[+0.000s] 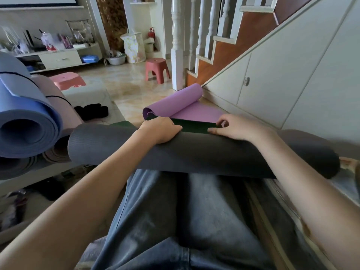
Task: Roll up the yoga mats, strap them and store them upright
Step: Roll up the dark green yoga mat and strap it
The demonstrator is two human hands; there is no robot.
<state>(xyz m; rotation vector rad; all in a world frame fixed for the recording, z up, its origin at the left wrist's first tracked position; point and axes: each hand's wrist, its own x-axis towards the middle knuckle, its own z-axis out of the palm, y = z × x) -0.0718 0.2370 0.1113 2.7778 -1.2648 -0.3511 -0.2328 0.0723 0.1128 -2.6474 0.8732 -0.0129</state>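
Grey mat (pixel 194 152) across lap, both hands apparently gripping its green strap (pixel 196 127).

The grey rolled mat (pixel 194 152) looks like matt foam, finely ribbed toward its left end. The dark green strap (pixel 194 126) across it has a dull, cloth-like look. The purple mat (pixel 175 103) is smooth and matt. The blue mat (pixel 29 121) is soft foam with a faint sheen. The jeans (pixel 185 221) are faded denim. The floor (pixel 126 82) is glossy polished tile, and the red stool (pixel 156 70) is smooth plastic.
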